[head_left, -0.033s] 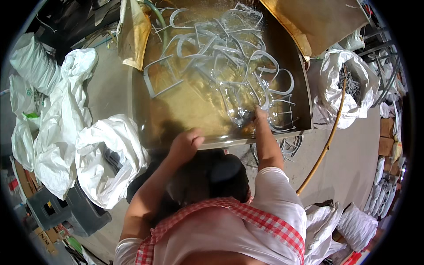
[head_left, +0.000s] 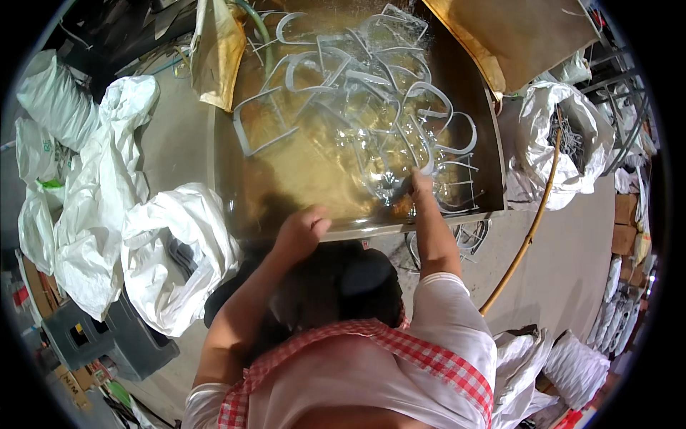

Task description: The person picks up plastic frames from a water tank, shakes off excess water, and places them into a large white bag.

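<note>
A wide metal tank of yellowish water lies before me. In it is a loose heap of grey curved strips, some bent to a U, some joined by thin crossbars. My right hand reaches over the near rim, closed at the lower end of one grey curved strip; the fingertips are partly hidden at the water. My left hand is over the near rim, left of the middle, its fingers curled in. Whether anything is inside that hand cannot be seen.
White sacks stand at the left beside a dark plastic stool. A greenish hose enters the tank at the far left. On the right, a bamboo stick leans on an open sack of grey pieces.
The water around my right hand has rippled, and the glints on it have shifted. Both hands stay nearly where they were.
</note>
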Demonstrator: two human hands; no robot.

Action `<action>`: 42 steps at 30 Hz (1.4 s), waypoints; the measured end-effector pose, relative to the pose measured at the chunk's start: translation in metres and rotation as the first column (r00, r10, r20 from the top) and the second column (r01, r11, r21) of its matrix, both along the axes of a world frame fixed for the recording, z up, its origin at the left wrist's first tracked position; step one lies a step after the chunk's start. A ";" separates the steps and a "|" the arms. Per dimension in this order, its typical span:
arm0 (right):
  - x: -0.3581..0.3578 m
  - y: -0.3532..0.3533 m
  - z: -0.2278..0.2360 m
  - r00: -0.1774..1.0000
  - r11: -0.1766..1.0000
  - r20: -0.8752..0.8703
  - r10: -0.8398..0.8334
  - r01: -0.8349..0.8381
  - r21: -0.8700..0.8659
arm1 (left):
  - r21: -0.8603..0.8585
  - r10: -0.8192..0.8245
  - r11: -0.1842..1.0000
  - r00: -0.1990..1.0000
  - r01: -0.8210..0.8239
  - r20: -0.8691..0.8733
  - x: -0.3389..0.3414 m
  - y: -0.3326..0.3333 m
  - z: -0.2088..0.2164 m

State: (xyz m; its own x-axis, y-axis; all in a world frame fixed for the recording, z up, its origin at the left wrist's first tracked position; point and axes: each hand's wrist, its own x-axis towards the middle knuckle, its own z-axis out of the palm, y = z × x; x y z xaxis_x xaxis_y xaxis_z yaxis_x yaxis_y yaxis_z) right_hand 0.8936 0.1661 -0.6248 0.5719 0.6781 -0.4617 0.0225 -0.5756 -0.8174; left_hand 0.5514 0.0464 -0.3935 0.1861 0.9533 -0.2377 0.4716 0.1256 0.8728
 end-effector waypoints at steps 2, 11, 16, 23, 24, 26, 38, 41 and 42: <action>-0.051 0.007 0.061 0.960 0.955 0.011 0.281 -0.279 -0.097 | -0.015 0.087 0.996 0.996 -0.087 0.031 -0.011 -0.008 -0.022; -0.188 -0.018 0.200 0.526 0.988 -0.836 0.157 -0.075 0.139 | -0.678 0.685 0.724 0.262 -0.132 0.680 0.009 0.021 -0.075; -0.208 -0.027 0.213 0.880 0.931 -0.331 0.340 -0.264 0.253 | -0.467 0.731 0.632 0.274 -0.619 0.625 -0.001 0.039 -0.043; -0.240 -0.027 0.233 0.425 0.438 -0.107 0.899 -0.856 0.275 | -0.166 0.629 0.758 0.641 -0.630 0.439 -0.018 0.030 -0.024; -0.249 -0.030 0.236 0.321 0.311 -0.004 0.947 -0.917 0.251 | -0.135 0.618 0.753 0.620 -0.644 0.484 -0.021 0.032 -0.022; -0.262 -0.038 0.239 0.158 0.094 0.299 0.941 -0.972 0.217 | -0.192 0.614 0.728 0.502 -0.659 0.609 -0.027 0.034 -0.017; -0.279 -0.052 0.284 -0.543 -0.256 0.445 0.712 -0.791 -0.555 | 0.409 0.754 0.556 0.646 -0.724 0.119 -0.068 0.023 -0.010; -0.266 -0.042 0.265 -0.635 -0.323 0.563 0.529 -0.765 -0.558 | 0.506 0.357 0.849 0.872 -0.153 -0.336 -0.077 0.017 0.008; -0.266 -0.039 0.278 -0.658 -0.374 0.616 0.433 -0.753 -0.541 | 0.302 0.148 0.950 0.968 -0.082 -0.204 -0.087 0.013 0.000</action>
State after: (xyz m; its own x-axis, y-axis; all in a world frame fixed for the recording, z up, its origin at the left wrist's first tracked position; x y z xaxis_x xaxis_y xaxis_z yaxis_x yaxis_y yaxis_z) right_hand 0.6271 0.1274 -0.3465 -0.8849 0.3732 -0.2788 0.4223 0.8952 -0.1421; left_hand 0.4649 0.0591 -0.3940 0.0456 0.9986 0.0282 0.6543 -0.0512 0.7545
